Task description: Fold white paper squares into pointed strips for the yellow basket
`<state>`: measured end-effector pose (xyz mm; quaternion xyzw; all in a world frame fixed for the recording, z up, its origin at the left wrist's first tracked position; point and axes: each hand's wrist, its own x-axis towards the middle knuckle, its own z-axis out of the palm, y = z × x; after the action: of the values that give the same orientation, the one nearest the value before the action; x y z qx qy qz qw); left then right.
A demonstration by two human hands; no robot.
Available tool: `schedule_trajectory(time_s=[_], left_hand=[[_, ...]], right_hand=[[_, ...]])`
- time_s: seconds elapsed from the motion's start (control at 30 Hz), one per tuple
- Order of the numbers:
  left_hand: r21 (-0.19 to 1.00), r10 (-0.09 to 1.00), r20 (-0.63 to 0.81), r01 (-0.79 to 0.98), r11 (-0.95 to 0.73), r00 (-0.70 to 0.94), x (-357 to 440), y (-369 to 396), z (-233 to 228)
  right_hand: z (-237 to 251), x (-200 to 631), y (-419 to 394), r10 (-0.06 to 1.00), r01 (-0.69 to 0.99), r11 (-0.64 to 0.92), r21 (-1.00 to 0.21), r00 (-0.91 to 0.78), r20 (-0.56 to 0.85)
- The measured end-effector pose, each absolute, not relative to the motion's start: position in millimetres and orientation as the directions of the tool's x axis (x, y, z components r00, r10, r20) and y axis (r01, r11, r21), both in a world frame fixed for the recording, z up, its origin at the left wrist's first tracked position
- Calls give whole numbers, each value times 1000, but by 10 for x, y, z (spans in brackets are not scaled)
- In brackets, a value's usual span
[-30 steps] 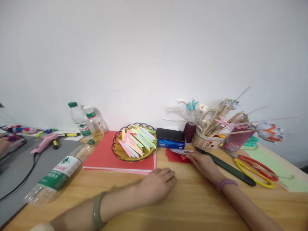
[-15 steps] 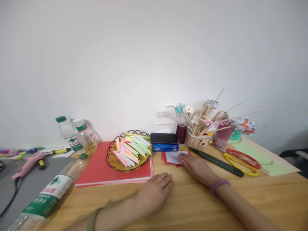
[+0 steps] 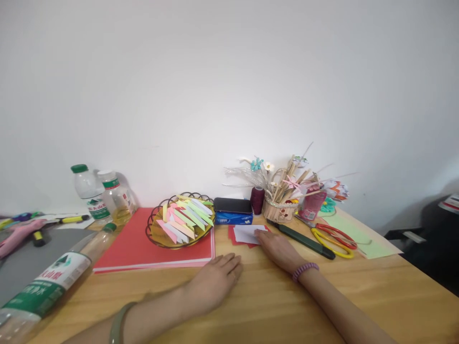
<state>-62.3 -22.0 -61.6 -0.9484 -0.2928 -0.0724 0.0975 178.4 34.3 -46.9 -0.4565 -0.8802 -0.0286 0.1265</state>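
White paper point(image 3: 246, 234) is laid over red paper squares point(image 3: 231, 235) toward the back edge of the table point(image 3: 258, 310), just in front of a blue box point(image 3: 233, 220) topped by a black phone point(image 3: 233, 206). Its right end is touched by the right hand point(image 3: 280, 250); whether it is pinched cannot be told. The left hand point(image 3: 215, 282) is laid palm down, fingers extended, near the front right corner of a red paper stack point(image 3: 122, 248), on which a basket point(image 3: 155, 231) of folded strips point(image 3: 188, 217) is set.
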Motion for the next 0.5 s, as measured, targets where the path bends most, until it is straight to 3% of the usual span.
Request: schedule_trajectory(time_s=[0.3, 0.5], left_hand=[[-134, 557, 211, 589, -797, 803, -618, -274, -576], [-223, 458, 368, 555, -801, 809, -576, -290, -500]], right_hand=[[-422, 1794, 322, 789, 790, 594, -154, -534, 306], [-248, 1827, 317, 723, 791, 594, -148, -445, 528]])
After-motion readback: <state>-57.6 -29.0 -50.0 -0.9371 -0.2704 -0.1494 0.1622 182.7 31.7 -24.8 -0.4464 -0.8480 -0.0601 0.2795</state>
